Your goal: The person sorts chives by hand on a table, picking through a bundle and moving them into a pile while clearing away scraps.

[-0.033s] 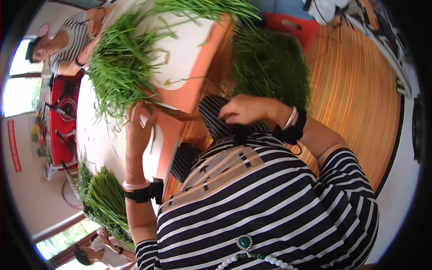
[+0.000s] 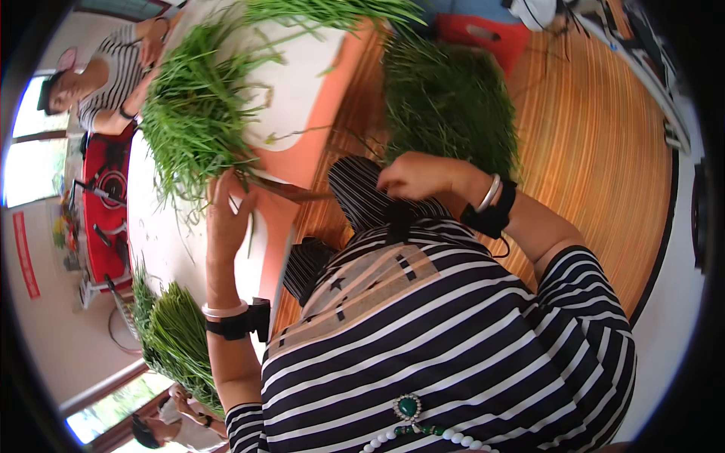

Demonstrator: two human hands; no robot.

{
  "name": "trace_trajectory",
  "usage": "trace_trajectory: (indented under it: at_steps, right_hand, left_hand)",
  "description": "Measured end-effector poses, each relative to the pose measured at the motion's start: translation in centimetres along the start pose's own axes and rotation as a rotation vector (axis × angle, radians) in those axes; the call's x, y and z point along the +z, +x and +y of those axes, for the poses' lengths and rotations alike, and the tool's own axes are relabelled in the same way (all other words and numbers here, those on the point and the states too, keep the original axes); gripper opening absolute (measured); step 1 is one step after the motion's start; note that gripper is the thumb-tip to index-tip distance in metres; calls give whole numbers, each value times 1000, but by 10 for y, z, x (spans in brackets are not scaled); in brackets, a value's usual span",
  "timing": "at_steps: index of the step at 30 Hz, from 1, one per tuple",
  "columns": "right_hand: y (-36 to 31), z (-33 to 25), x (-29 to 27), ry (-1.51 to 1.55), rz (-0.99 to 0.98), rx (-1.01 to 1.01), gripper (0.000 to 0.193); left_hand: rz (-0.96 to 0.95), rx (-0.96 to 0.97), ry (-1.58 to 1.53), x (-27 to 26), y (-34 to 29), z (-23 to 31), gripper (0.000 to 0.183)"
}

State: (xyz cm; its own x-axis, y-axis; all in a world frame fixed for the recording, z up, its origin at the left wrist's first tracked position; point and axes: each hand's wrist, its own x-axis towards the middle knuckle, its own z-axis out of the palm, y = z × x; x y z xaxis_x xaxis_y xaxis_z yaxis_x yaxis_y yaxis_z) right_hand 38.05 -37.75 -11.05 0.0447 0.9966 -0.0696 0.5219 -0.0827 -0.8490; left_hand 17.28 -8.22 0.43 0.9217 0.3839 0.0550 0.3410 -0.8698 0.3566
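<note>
My left hand (image 2: 229, 215) rests on the white and orange table, fingers stretched out and thumb apart. Its fingertips touch the lower edge of a loose heap of long, thin, chive-like green leaves (image 2: 192, 113). Over my lap, above my dark pinstriped trousers (image 2: 355, 185), my right hand (image 2: 423, 177) is curled with its fingers bent inward. What it holds, if anything, is hidden. Just beyond it, a large pile of darker green leaves (image 2: 449, 106) lies low beside the table. A few loose strands stick out between this pile and the table (image 2: 302, 162).
A thick bundle of greens (image 2: 181, 332) lies at the table's left, and more leaves (image 2: 332, 9) at its far end. One person (image 2: 113, 83) sits across the table, another (image 2: 181, 426) at lower left. A red plastic stool (image 2: 483, 38) stands beyond the dark pile on the striped floor (image 2: 596, 181).
The whole view has shifted slightly. My right hand's fingers have moved a little and look more curled; my left hand stays at the heap's edge.
</note>
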Motion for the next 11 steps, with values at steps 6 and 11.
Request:
trace_trajectory:
  at_steps: [6,11]
  right_hand:
    - [-41,38,43,226,332,18,19]
    - [-22,2,39,174,215,-123,23]
  left_hand:
    - [-53,-123,-28,7,61,8,62]
    - [-46,-59,100,-31,22,9,62]
